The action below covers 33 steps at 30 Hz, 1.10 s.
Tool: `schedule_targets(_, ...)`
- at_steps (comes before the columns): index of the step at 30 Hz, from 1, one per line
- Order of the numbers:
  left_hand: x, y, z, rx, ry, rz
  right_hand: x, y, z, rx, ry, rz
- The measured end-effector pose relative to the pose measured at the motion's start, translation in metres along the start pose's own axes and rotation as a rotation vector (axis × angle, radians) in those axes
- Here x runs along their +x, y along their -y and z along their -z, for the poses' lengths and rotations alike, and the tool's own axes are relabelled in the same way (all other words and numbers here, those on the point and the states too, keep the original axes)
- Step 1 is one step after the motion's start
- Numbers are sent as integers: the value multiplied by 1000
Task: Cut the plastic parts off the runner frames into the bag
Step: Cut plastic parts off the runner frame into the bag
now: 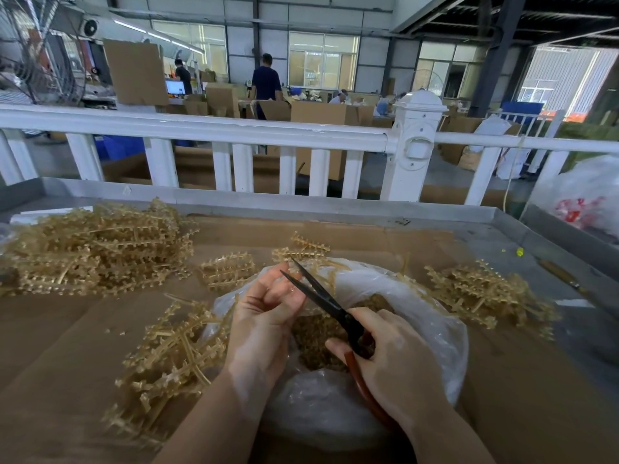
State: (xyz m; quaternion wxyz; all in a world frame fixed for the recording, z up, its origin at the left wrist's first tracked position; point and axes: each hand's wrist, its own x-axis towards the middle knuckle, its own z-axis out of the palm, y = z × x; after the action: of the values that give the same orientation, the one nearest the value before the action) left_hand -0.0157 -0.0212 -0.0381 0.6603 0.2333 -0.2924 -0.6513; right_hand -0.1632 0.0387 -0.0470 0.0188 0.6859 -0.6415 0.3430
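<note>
Head view, work table covered with brown cardboard [83, 329], grey metal tray rim [301, 204] along the far edge.

Left hand [264, 316]: raised over the near-left rim of the clear plastic bag [432, 329], fingers curled, fingertips pinched together on something small and clear at the blades. What it pinches is too small and blurred to identify.

Right hand [392, 363]: fingers curled round the reddish-brown handles of the scissors [321, 296], gripping them. Black blades point up and to the far left, slightly parted, tips just beside the left fingertips.

Bag: sits at near centre of the table, mouth open, directly under both hands. Inside, a heap of small tan cut parts [318, 333] fills the bottom.

Runner frames, tan translucent plastic:
- large pile [97, 249] at far left, well apart from the bag;
- loose pile [170, 356] near left, touching the bag's left side;
- one small frame [227, 271] just far-left of the left hand;
- a few pieces [301, 249] just beyond the bag's far rim;
- pile [482, 293] at right, beside the bag.

Beyond the table: white railing [234, 135] with a capped post. Behind it, cardboard boxes [318, 115] and people standing and sitting at work. A second clear bag [582, 192] with red contents at far right. Large fan at far left.
</note>
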Motion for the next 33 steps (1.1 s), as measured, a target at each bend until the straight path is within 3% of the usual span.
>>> schedule_targets(11, -8, -3, -6, 169, 77, -55, 1, 0, -1, 16, 14, -7)
schedule_targets(33, 2, 4, 7, 207, 96, -121, 3, 1, 5, -9, 10, 78)
